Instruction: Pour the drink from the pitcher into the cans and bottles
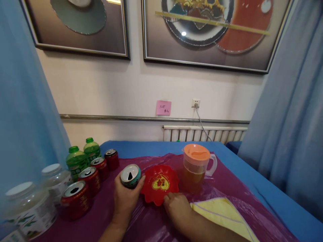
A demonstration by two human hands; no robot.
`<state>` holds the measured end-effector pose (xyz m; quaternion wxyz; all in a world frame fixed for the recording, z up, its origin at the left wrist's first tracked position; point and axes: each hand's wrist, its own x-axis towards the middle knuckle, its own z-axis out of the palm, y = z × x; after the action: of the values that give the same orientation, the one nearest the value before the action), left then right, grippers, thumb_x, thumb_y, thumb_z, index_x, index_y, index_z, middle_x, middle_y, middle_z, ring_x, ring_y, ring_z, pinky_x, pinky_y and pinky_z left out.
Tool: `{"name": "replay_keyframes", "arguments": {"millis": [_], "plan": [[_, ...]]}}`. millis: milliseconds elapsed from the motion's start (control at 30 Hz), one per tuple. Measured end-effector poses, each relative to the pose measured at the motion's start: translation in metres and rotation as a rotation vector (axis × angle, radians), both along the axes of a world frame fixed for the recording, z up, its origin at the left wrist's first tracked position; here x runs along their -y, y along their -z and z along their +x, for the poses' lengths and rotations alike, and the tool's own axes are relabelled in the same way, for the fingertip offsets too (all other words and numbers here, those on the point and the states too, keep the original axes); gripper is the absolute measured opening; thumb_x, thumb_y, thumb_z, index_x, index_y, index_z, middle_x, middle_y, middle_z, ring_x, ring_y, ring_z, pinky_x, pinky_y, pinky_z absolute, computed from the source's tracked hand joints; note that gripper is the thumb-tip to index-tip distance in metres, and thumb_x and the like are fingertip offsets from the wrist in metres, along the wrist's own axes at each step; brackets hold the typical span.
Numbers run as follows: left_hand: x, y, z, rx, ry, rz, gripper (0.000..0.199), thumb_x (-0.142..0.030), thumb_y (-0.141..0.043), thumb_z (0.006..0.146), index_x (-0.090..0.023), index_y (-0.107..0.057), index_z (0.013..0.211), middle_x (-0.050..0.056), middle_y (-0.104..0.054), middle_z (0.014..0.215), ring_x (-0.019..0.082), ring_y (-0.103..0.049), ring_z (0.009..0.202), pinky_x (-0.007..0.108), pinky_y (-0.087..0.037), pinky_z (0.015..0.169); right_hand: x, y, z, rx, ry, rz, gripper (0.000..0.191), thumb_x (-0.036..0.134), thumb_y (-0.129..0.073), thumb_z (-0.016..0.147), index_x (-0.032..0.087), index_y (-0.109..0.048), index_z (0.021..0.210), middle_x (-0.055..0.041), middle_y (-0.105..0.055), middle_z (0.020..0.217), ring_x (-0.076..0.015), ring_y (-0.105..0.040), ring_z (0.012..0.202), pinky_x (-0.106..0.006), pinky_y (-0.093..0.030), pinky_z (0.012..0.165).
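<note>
My left hand [126, 196] is wrapped round a green drink can [131, 176], its opened silver top facing up. Just right of the can lies a red scalloped plate [148, 178] with a yellow heart print in the middle. My right hand [176, 206] is closed at the plate's near right edge; its fingertips are curled under, so I cannot make out what they grip. Behind that hand stands a clear pitcher [195, 169] with an orange lid and amber liquid. A folded yellow cloth [224, 215] lies to the right, partly behind my right forearm.
Several red cans [77, 200] stand in a row on the left, beside green bottles [76, 161] and clear jars with white lids [31, 211]. Purple plastic sheeting [214, 191] covers part of the blue table [272, 198]. Blue curtains [290, 117] hang on both sides.
</note>
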<state>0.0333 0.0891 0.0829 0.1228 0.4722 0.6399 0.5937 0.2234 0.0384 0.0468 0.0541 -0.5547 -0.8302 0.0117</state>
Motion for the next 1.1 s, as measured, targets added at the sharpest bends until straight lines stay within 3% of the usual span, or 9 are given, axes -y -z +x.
{"name": "replay_keyframes", "arguments": {"millis": [100,200,300,367,467,633,767,1000,1100], "plan": [[0.006,-0.016,0.007,-0.011,0.101,-0.042,0.083,-0.062,-0.079,0.055,-0.018,-0.054,0.121,0.014,-0.070,0.113,0.036,-0.070,0.104,0.051,-0.056,0.091,0.010,-0.007,0.002,-0.168,0.055,0.055,0.021,0.021,-0.062,0.093,0.018,-0.070,0.112,-0.0107,-0.076,0.105,-0.0265,-0.076,0.088,-0.034,-0.060,0.076],[0.008,-0.034,0.020,-0.012,0.214,-0.016,0.082,-0.061,-0.080,0.058,-0.019,-0.052,0.123,0.013,-0.070,0.116,0.035,-0.070,0.106,0.051,-0.056,0.093,0.011,-0.017,0.003,-0.442,0.025,0.206,0.041,0.024,-0.063,0.091,0.019,-0.061,0.131,-0.0142,-0.070,0.126,-0.0291,-0.070,0.113,-0.041,-0.058,0.095],[0.004,-0.046,0.039,-0.013,0.321,-0.006,0.078,-0.058,-0.077,0.064,-0.019,-0.051,0.126,0.013,-0.070,0.118,0.033,-0.070,0.108,0.051,-0.056,0.095,-0.005,-0.029,-0.001,-0.707,0.027,0.337,0.065,0.021,-0.065,0.084,0.016,-0.045,0.145,-0.0173,-0.060,0.143,-0.0292,-0.057,0.133,-0.045,-0.049,0.111],[0.001,-0.050,0.050,-0.007,0.386,-0.028,0.075,-0.055,-0.075,0.067,-0.019,-0.050,0.127,0.012,-0.071,0.118,0.033,-0.071,0.109,0.050,-0.056,0.095,-0.019,-0.036,-0.007,-0.837,0.058,0.356,0.071,0.020,-0.066,0.080,0.014,-0.041,0.146,-0.0191,-0.058,0.143,-0.0292,-0.057,0.133,-0.045,-0.049,0.111],[0.004,-0.049,0.055,0.000,0.442,-0.059,0.075,-0.053,-0.073,0.066,-0.018,-0.050,0.129,0.013,-0.071,0.120,0.033,-0.069,0.112,0.051,-0.053,0.100,-0.032,-0.040,-0.018,-0.995,0.062,0.316,0.065,0.022,-0.065,0.080,0.015,-0.042,0.140,-0.0186,-0.063,0.134,-0.0282,-0.065,0.121,-0.042,-0.054,0.102],[0.027,-0.033,0.036,0.066,0.451,-0.167,0.081,-0.053,-0.075,0.062,-0.015,-0.052,0.131,0.017,-0.069,0.127,0.037,-0.065,0.122,0.056,-0.046,0.111,-0.025,-0.024,-0.034,-1.155,-0.032,0.163,0.055,0.019,-0.065,0.079,0.020,-0.047,0.130,-0.0116,-0.070,0.119,-0.0247,-0.069,0.107,-0.039,-0.056,0.094],[0.039,-0.031,0.014,0.168,0.635,-0.219,0.081,-0.048,-0.077,0.066,-0.017,-0.054,0.137,0.016,-0.065,0.138,0.035,-0.061,0.131,0.053,-0.043,0.117,-0.017,-0.021,-0.031,-1.329,-0.083,0.000,0.056,0.019,-0.071,0.075,0.021,-0.048,0.126,-0.0095,-0.071,0.118,-0.0235,-0.069,0.105,-0.038,-0.056,0.093],[0.006,-0.057,0.014,0.089,0.992,-0.234,0.071,-0.042,-0.086,0.064,-0.021,-0.066,0.129,0.012,-0.074,0.126,0.034,-0.069,0.119,0.049,-0.052,0.108,-0.026,-0.049,0.007,-1.404,-0.226,-0.135,0.065,0.028,-0.081,0.073,0.025,-0.051,0.131,-0.0072,-0.070,0.126,-0.0248,-0.069,0.112,-0.041,-0.055,0.097],[-0.012,-0.045,0.032,0.089,0.905,-0.171,0.070,-0.041,-0.087,0.058,-0.018,-0.068,0.121,0.013,-0.077,0.119,0.035,-0.071,0.113,0.047,-0.055,0.103,-0.019,-0.042,0.026,-1.314,-0.138,0.035,0.060,0.028,-0.075,0.079,0.024,-0.053,0.135,-0.0102,-0.064,0.136,-0.0265,-0.062,0.125,-0.044,-0.049,0.107]]}}
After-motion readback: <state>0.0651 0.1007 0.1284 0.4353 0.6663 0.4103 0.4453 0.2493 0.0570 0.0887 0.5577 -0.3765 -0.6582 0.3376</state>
